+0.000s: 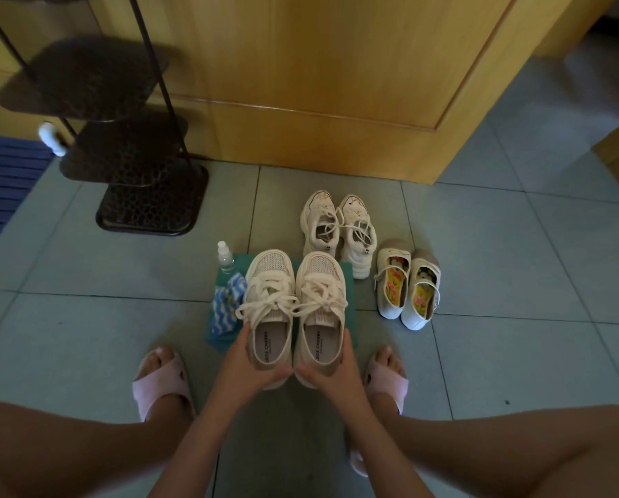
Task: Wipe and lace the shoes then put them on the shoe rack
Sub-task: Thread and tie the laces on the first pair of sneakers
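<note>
Shoes (270,310) laced, centre frame; my left hand (245,361), right hand (336,364) each grip one heel. Rack (135,167), upper left, holds no shoes; other pairs (340,231) not done, I judge.

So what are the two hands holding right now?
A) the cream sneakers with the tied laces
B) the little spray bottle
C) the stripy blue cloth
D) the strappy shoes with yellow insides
A: the left hand and the right hand each grip the heel of one of the cream sneakers, while the spray bottle, the stripy cloth and the strappy shoes sit untouched.
</note>
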Demonstrator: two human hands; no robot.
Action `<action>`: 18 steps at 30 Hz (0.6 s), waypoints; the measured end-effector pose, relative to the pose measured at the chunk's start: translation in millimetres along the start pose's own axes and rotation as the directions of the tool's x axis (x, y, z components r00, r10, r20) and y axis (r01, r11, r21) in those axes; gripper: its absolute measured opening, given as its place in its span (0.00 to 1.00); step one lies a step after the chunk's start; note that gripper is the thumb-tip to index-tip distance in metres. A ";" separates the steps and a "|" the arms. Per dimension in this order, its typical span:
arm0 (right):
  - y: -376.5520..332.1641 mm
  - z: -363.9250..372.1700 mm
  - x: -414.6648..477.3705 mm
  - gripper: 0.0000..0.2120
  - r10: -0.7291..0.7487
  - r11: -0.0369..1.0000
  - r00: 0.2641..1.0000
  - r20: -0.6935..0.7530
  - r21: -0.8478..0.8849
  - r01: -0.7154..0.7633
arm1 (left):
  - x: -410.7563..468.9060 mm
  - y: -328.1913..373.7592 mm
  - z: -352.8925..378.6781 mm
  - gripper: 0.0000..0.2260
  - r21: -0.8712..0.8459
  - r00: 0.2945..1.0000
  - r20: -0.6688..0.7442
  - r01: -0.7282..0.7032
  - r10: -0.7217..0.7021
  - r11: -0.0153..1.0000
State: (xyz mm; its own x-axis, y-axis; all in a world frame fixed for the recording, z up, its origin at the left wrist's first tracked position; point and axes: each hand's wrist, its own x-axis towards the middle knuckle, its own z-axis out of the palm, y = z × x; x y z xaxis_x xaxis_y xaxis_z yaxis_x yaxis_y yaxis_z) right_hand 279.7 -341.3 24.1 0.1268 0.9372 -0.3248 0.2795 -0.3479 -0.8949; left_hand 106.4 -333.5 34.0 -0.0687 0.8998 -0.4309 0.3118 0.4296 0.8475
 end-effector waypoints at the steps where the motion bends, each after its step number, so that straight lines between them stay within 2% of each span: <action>1: 2.6 2.6 0.4 0.45 -0.015 1.000 1.000 -0.015 -0.010 0.015 | -1.5 -2.5 2.1 0.49 0.048 0.999 -0.028 -0.046 0.047 0.998; 3: 5.6 6.2 1.7 0.45 -0.030 0.999 0.998 -0.056 -0.017 0.029 | -0.2 -10.5 6.6 0.48 0.094 0.992 -0.077 -0.094 0.102 0.991; 6: 6.2 12.5 2.3 0.44 -0.050 0.998 0.993 -0.105 -0.045 0.046 | 4.2 -19.1 11.6 0.48 0.138 0.985 -0.131 -0.093 0.111 0.986; 13: 15.9 21.9 -0.4 0.51 -0.054 0.998 0.990 -0.133 -0.024 0.051 | -0.6 -25.8 23.6 0.47 0.130 0.965 -0.224 -0.106 0.133 0.986; 18: 17.5 23.1 0.1 0.46 -0.049 0.999 0.988 -0.147 -0.016 0.047 | 0.0 -30.6 24.9 0.46 0.119 0.963 -0.240 -0.099 0.125 0.988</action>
State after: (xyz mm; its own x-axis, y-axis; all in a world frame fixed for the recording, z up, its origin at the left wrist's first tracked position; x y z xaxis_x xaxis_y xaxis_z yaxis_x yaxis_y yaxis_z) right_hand 262.6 -346.8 1.3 0.2512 0.9397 -0.2322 0.3006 -0.3037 -0.9041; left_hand 120.5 -348.6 0.4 -0.2549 0.9381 -0.2344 0.4271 0.3267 0.8431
